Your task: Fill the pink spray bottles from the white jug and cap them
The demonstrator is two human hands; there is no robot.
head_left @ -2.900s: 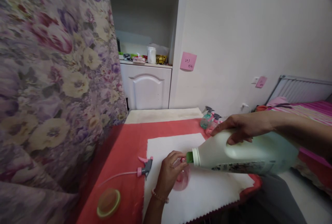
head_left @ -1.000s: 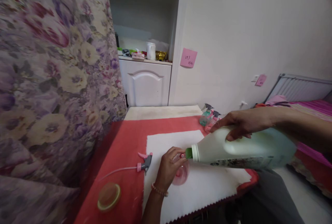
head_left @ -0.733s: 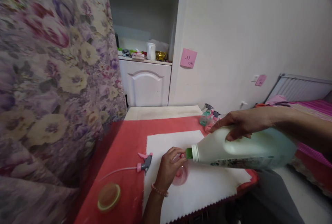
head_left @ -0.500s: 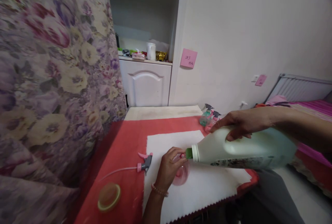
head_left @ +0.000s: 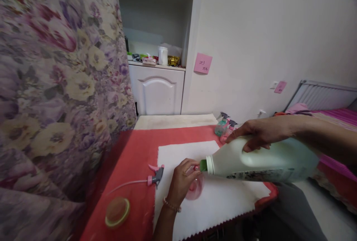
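Observation:
My left hand [head_left: 182, 177], with a beaded bracelet at the wrist, is closed round the neck of a pink see-through spray bottle [head_left: 194, 190] that stands on a white cloth. My right hand [head_left: 258, 135] grips the handle of a large pale green jug [head_left: 267, 159], tilted onto its side. The jug's green spout [head_left: 203, 165] meets the mouth of the pink bottle; whether liquid flows I cannot tell. A grey and pink spray head [head_left: 157, 176] with a long tube lies left of my left hand. Further left is a round lid [head_left: 117, 212] with a yellowish rim.
The white cloth [head_left: 220, 203] covers part of a red tablecloth [head_left: 134, 148]. A green spray bottle [head_left: 221, 127] and a pink one [head_left: 226, 135] stand at the table's back right. A floral curtain [head_left: 64, 84] hangs at left, a bed [head_left: 334, 114] stands at right.

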